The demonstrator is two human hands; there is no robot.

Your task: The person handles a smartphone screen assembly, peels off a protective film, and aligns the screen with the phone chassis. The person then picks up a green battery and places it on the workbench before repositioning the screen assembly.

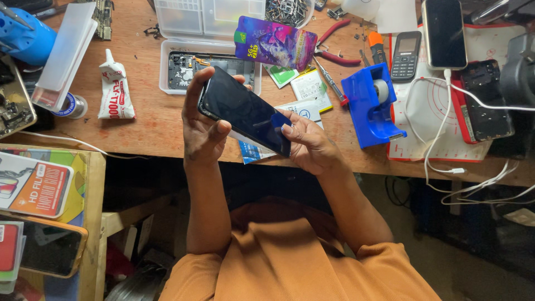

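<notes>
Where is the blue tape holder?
In the head view, the blue tape dispenser sits on the wooden bench, right of the held smartphone, beside the red-edged mat.

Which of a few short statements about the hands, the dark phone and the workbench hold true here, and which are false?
1. Both hands hold the black glossy smartphone. True: left hand, right hand.
2. The blue plastic tape dispenser lies in the person's lap. False: it stands on the brown wooden workbench.
3. A white crumpled glue tube lies on the bench. True.
4. The red-handled pliers are in the right hand. False: they lie on the bench.
</notes>
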